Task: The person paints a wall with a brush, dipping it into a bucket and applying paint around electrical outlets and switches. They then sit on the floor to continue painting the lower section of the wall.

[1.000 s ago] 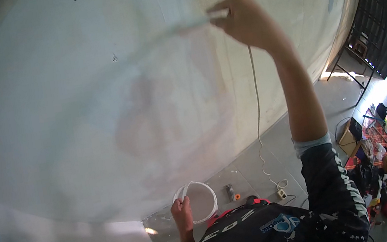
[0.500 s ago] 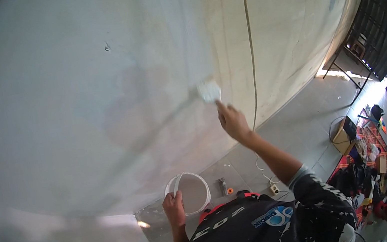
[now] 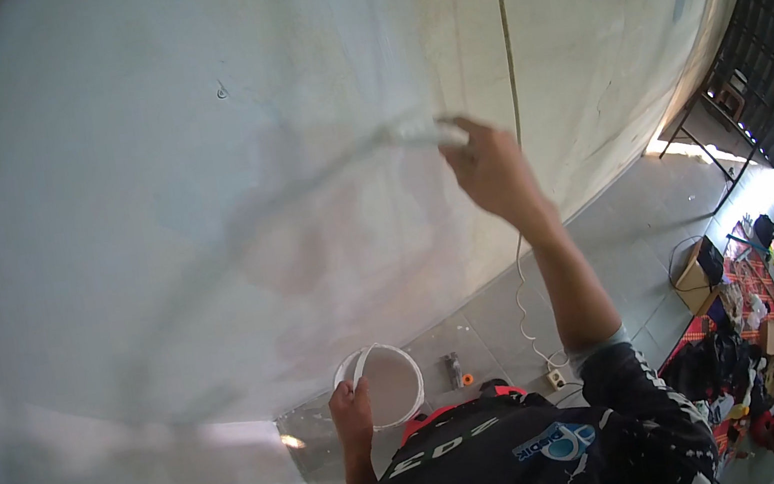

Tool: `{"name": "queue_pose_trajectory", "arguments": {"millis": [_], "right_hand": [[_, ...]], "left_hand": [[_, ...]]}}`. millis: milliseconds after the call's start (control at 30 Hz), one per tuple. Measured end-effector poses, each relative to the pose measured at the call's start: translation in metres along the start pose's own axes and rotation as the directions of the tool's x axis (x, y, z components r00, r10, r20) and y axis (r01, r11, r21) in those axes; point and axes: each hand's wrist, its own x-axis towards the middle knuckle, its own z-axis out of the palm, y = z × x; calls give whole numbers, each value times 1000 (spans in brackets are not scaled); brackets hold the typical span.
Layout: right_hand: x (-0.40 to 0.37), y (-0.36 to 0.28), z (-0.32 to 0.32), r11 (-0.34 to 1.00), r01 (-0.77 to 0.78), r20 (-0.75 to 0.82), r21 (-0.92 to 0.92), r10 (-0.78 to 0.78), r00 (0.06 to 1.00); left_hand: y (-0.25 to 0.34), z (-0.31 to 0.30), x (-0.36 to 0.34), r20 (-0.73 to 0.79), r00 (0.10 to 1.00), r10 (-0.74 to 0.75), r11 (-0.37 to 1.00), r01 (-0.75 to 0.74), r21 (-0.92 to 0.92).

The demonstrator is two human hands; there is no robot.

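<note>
My right hand (image 3: 495, 169) is closed round the handle of a paintbrush (image 3: 415, 130), whose pale bristles touch the wall (image 3: 316, 50) near the border between its bluish-white part and its yellowish part. The brush is slightly blurred. Low in the view, my left hand (image 3: 351, 410) grips the rim and handle of a white bucket (image 3: 417, 379). Inside the bucket shows a pale liquid surface. A shadow of my arm and the brush falls across the wall to the left.
A cable (image 3: 505, 31) hangs down the wall to a socket block (image 3: 556, 378) on the tiled floor. Near the bucket lie a dark tool (image 3: 454, 370) and an orange roll (image 3: 468, 379). At right are a cardboard box (image 3: 694, 282), a cluttered red mat (image 3: 755, 275) and a table (image 3: 717, 139).
My right hand has moved up and slightly right with the brush, which is now turned more sideways. My left hand still holds the bucket in nearly the same place.
</note>
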Motion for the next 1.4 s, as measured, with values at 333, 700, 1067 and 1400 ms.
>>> {"name": "queue_pose_trajectory", "arguments": {"millis": [333, 700, 1067, 1400], "right_hand": [[40, -48, 9, 945, 317, -186, -83, -328, 926], [-158, 151, 145, 957, -253, 326, -139, 286, 901], [4, -83, 15, 975, 30, -169, 221, 8, 986], [-66, 6, 107, 974, 97, -26, -202, -104, 994]], "left_hand": [[-5, -1, 1, 32, 999, -34, 991, 38, -132], [-19, -11, 10, -46, 998, 42, 998, -40, 40], [3, -23, 10, -33, 998, -51, 999, 50, -19], [-7, -29, 13, -28, 996, -84, 995, 82, -48]]}}
